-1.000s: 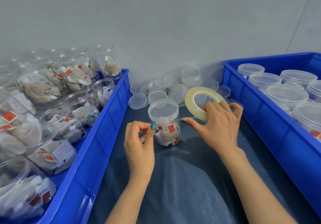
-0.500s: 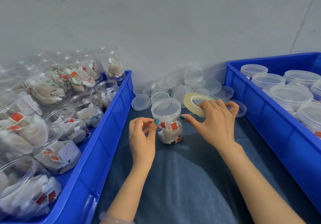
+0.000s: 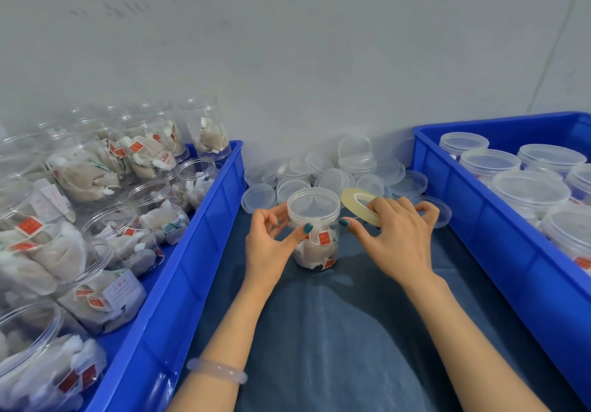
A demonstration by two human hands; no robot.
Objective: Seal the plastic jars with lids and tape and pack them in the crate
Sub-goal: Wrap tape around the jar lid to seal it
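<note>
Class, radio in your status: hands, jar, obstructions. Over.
Left hand grips lidded jar. Right hand holds tape roll beside lid. Loose lids behind, clear of work.

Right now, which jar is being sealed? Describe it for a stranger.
Between two blue crates lies a dark cloth. On it, before loose lids, a lidded jar stands between the left hand and the tape roll in the right hand. It alone stands uncrated.

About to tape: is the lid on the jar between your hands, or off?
On. The lid sits level on the upright jar, which the left hand holds; the right hand holds the tape roll.
</note>
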